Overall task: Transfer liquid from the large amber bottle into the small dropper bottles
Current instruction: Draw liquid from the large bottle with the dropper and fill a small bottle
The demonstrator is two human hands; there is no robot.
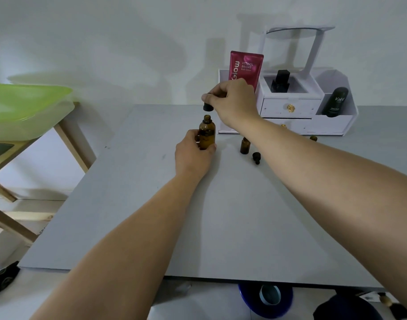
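Note:
The large amber bottle [207,132] stands upright on the grey table [197,215], its neck uncovered. My left hand [193,153] grips its lower body. My right hand [232,100] pinches a black cap [208,107] just above the bottle's mouth, not touching it. A small amber dropper bottle [244,145] stands uncapped to the right, with a black dropper cap [256,157] lying beside it. Another small amber bottle [313,138] peeks out behind my right forearm, mostly hidden.
A white drawer organiser [290,107] stands at the table's back, holding a pink tube [245,68], a black bottle [281,80] and a dark tube [335,102]. A green plastic basin [24,107] rests on a wooden stand at the left.

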